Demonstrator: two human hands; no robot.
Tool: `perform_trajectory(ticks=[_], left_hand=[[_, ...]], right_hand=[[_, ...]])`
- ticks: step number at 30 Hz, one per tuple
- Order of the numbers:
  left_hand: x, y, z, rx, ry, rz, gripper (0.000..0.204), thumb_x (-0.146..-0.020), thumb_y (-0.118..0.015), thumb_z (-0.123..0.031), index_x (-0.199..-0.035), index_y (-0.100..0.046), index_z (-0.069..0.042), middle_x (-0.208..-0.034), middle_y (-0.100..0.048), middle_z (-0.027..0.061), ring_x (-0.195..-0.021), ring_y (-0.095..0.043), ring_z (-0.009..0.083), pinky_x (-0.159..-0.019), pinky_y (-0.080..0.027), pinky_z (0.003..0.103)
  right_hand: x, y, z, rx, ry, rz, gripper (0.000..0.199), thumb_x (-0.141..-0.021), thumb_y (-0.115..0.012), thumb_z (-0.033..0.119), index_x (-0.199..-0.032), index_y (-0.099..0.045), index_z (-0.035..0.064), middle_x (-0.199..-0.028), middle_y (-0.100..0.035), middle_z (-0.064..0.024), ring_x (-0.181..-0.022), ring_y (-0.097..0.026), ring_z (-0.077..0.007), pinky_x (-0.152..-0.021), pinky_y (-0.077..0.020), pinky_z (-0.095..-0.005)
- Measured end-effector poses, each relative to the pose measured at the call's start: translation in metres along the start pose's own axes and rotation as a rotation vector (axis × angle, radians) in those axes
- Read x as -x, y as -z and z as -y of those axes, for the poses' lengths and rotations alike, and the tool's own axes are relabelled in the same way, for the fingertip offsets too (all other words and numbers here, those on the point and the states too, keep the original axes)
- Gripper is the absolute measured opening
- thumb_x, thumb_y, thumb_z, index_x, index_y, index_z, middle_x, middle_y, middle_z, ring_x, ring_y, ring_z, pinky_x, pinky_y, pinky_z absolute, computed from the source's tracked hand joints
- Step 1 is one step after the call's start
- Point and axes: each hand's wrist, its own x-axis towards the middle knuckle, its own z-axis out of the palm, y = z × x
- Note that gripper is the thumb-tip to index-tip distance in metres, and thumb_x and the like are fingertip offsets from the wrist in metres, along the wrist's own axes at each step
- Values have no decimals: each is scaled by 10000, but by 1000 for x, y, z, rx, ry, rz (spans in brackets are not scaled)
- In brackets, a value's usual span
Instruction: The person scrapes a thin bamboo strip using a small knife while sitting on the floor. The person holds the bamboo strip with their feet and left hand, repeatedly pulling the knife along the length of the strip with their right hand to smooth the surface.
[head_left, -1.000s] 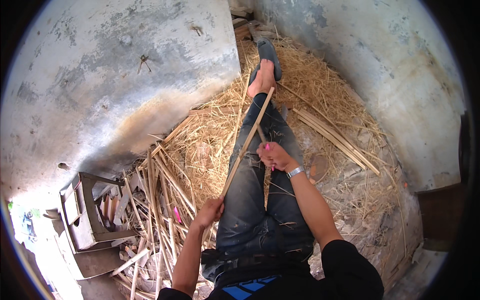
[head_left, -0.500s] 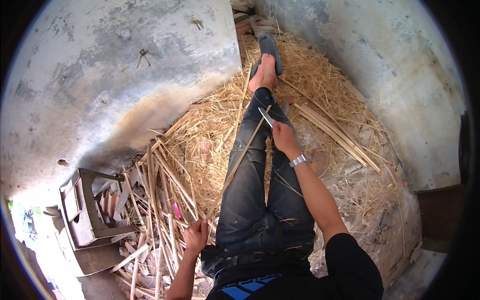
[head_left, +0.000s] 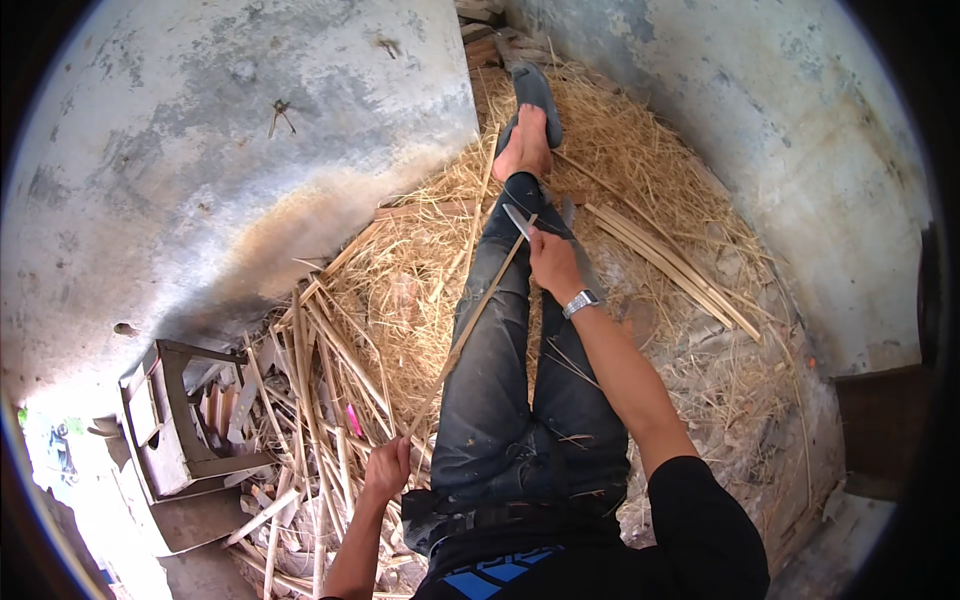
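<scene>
My left hand point(head_left: 388, 468) is closed around the near end of a thin bamboo strip point(head_left: 466, 338), beside my left hip. The strip slants up across my dark trousers point(head_left: 487, 400) to my shins. There, my right hand point(head_left: 556, 264) grips a knife point(head_left: 517, 220); its handle is hidden in my fist. The pale blade points up and to the left, and it meets the strip near its far end. A metal watch point(head_left: 580, 302) circles my right wrist. My legs are stretched out and crossed at the ankles.
Several split bamboo slats point(head_left: 672, 262) lie right of my shins on shavings point(head_left: 620, 150). A heap of bamboo sticks point(head_left: 325, 400) lies to the left, near a wooden frame point(head_left: 190, 420). Plastered walls rise at the left point(head_left: 250, 150) and right point(head_left: 800, 180).
My right hand has shifted slightly to the left and away from me with the knife, along the strip's far end. My left hand has barely moved and keeps its hold.
</scene>
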Motion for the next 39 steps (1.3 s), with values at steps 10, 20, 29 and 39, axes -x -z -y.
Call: perform_trajectory(ticks=[10,20,29,39], left_hand=[[-8,-12,-1,60,4,29,447,-1108,-503,-277,-780,-586,15,-656,-580,298,-634,-591,530,-573,-440,571],[-10,-25,-1,116,17,-6,501,-1116,-478,-309,-759,-585,27,-644,-559,305,-639,-576,542,-591,-434,578],[-13,-21,-15,105,52,-13,514,-1114,-480,-317,-755,-588,35,-652,-564,309,-657,-584,545,-597,-433,587],[-68,-16,-66,95,53,-1,534,-1113,-472,-350,-795,-645,42,-737,-626,325,-736,-624,553,-672,-464,609]], right_hand=[[24,-3,-2,-112,1,118,572,-1124,-439,410,-837,-662,-32,-777,-653,-302,-805,-643,-518,-712,-482,-581],[45,-12,11,-203,27,144,614,-1126,-448,421,-768,-594,-55,-711,-600,-299,-718,-603,-516,-667,-461,-546],[50,-4,9,-164,20,296,673,-1125,-426,470,-735,-558,-62,-689,-574,-301,-713,-594,-502,-690,-451,-533],[73,-9,-6,-307,94,391,693,-1119,-432,508,-695,-479,-39,-594,-466,-199,-565,-490,-304,-631,-414,-471]])
